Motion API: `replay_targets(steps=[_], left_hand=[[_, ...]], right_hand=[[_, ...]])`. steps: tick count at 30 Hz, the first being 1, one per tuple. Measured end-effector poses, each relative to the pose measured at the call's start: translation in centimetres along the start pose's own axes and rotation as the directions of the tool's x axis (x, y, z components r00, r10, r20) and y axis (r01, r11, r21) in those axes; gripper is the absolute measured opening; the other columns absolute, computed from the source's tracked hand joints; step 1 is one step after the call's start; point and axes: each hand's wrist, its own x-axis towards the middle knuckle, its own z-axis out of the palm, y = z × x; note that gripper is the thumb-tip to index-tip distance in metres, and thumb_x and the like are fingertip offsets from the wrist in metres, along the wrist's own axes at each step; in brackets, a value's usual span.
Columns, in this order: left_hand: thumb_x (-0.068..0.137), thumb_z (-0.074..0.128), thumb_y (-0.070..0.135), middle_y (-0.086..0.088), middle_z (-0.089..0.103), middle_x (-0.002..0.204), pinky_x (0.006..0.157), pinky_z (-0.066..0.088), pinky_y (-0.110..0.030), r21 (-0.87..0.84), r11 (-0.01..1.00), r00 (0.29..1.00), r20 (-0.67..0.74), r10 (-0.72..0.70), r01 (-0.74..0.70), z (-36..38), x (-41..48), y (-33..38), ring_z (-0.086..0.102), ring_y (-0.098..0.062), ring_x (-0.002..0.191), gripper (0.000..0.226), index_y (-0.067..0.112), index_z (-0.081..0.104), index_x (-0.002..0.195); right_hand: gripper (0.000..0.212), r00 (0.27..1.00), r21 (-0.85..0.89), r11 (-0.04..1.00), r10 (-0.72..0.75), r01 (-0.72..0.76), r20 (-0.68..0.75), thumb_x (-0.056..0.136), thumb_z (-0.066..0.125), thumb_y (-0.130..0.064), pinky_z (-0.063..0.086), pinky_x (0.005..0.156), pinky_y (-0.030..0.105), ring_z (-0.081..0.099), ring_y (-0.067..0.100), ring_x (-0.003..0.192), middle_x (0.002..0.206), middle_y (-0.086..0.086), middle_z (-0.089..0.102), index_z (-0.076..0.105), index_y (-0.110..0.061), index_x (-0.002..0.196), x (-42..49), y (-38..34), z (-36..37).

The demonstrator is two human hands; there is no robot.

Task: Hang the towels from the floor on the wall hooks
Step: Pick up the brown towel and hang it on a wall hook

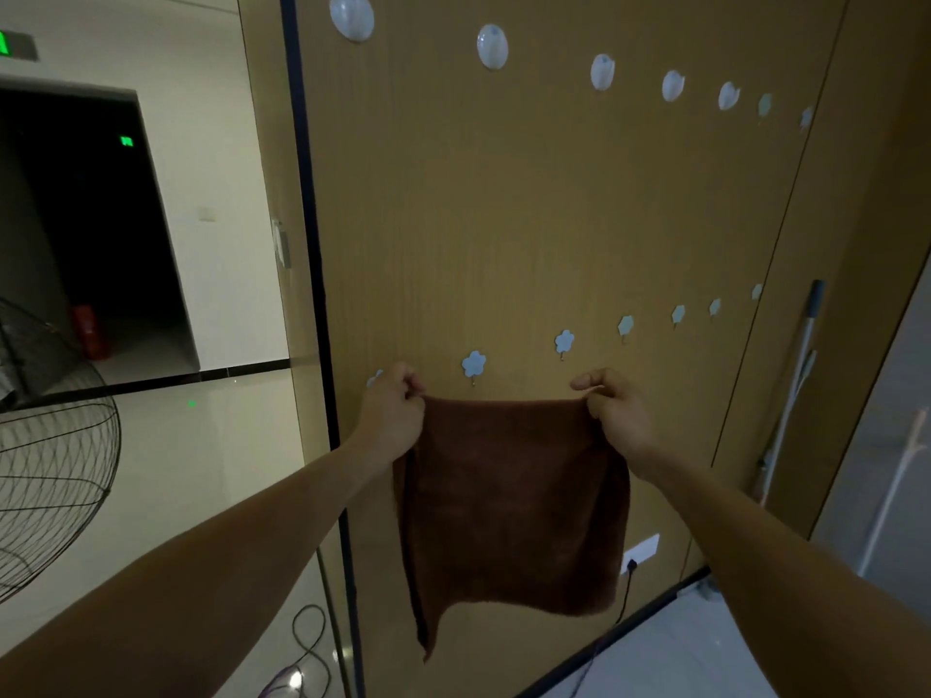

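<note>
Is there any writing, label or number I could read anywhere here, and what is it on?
Nothing is legible.
Green lit sign at the upper left edge: cut off, unreadable.
Small green sign in the dark doorway: too blurred.
Brown towel: no label shows.

Dim indoor light, soft blur, wide-angle edge distortion

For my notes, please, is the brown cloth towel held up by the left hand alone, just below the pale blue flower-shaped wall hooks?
Not alone: the head view shows the left hand and the right hand each pinching a top corner of the brown towel, just below the flower-shaped wall hooks.
</note>
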Motion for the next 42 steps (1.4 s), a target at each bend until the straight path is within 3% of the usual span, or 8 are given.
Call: replay_targets(steps=[5,9,12,22,28,31,37,42], left_hand=[[0.096,0.044,0.013,0.006,0.057,0.083,0.062,0.038,-0.016,-0.123,0.992,0.996,0.092,-0.013,0.024,0.8,0.7,-1.7,0.052,-0.004,0.072,0.018,0.016,0.059,0.088],[0.081,0.067,0.050,0.007,0.069,0.081,0.062,0.048,-0.012,-0.067,0.998,0.942,0.334,0.040,-0.019,1.8,1.3,-3.0,0.064,-0.002,0.073,0.031,0.020,0.068,0.087],[0.072,0.075,0.054,0.014,0.068,0.065,0.050,0.043,-0.007,0.008,0.999,0.896,0.443,0.036,-0.044,3.6,2.0,-4.0,0.064,0.003,0.060,0.028,0.026,0.070,0.072],[0.089,0.063,0.043,0.012,0.061,0.051,0.045,0.038,-0.010,0.038,0.997,0.997,0.025,-0.068,0.067,10.8,7.6,-5.3,0.056,0.000,0.047,0.032,0.022,0.067,0.066],[0.089,0.059,0.048,0.007,0.061,0.056,0.050,0.037,-0.017,0.252,0.936,0.943,-0.286,-0.169,0.244,13.9,10.7,-6.3,0.056,-0.006,0.053,0.033,0.022,0.064,0.068],[0.089,0.060,0.047,0.013,0.060,0.063,0.054,0.036,-0.016,0.214,0.913,0.887,-0.390,-0.247,0.348,14.6,11.1,-7.4,0.054,0.000,0.060,0.023,0.026,0.065,0.079],[0.086,0.064,0.044,0.008,0.060,0.070,0.058,0.036,-0.017,0.051,0.848,0.803,-0.354,-0.479,0.528,16.2,11.0,-8.9,0.052,-0.003,0.063,0.024,0.021,0.062,0.078],[0.081,0.072,0.024,-0.003,0.068,0.086,0.058,0.044,-0.025,-0.297,0.599,0.630,0.008,-0.777,0.743,16.9,11.2,-9.2,0.061,-0.017,0.076,0.013,0.013,0.066,0.082]], right_hand=[[0.027,0.954,-0.084,0.996,0.043,-0.019,0.297,0.065,0.088,-0.036,0.054,0.063,0.021,0.072,0.017,0.078,0.088,0.003,0.074,0.075,-0.026,0.087,-0.1,1.1,2.1],[0.027,0.965,-0.112,0.994,0.017,0.012,0.261,0.072,0.084,-0.032,0.056,0.062,0.023,0.070,0.015,0.069,0.081,0.008,0.074,0.073,-0.009,0.080,1.9,2.2,3.3],[0.026,0.971,-0.173,0.983,-0.016,0.059,0.237,0.080,0.078,-0.030,0.054,0.065,0.028,0.068,0.017,0.073,0.085,0.009,0.071,0.070,-0.005,0.084,4.4,3.6,4.0],[0.022,0.982,-0.020,0.995,-0.095,0.099,0.161,0.083,0.074,-0.028,0.053,0.074,0.035,0.066,0.024,0.078,0.084,0.011,0.070,0.065,-0.008,0.087,15.6,8.0,6.6],[0.014,0.980,-0.126,0.974,-0.175,0.187,0.099,0.083,0.070,-0.038,0.047,0.071,0.027,0.062,0.012,0.077,0.077,-0.010,0.067,0.062,-0.027,0.079,21.1,9.4,10.0],[0.014,0.981,-0.175,0.967,-0.169,0.185,0.099,0.082,0.070,-0.043,0.047,0.068,0.025,0.061,0.006,0.073,0.073,-0.016,0.065,0.060,-0.034,0.077,21.9,10.2,11.4],[0.024,0.992,-0.210,0.971,-0.104,0.118,0.076,0.079,0.071,-0.045,0.033,0.052,0.017,0.051,-0.003,0.062,0.066,-0.020,0.057,0.051,-0.035,0.068,22.4,11.5,12.5],[0.020,0.984,-0.233,0.971,-0.005,0.046,0.176,0.078,0.072,-0.046,0.050,0.065,0.028,0.064,0.012,0.076,0.075,-0.013,0.065,0.060,-0.030,0.073,22.4,12.9,12.8]])
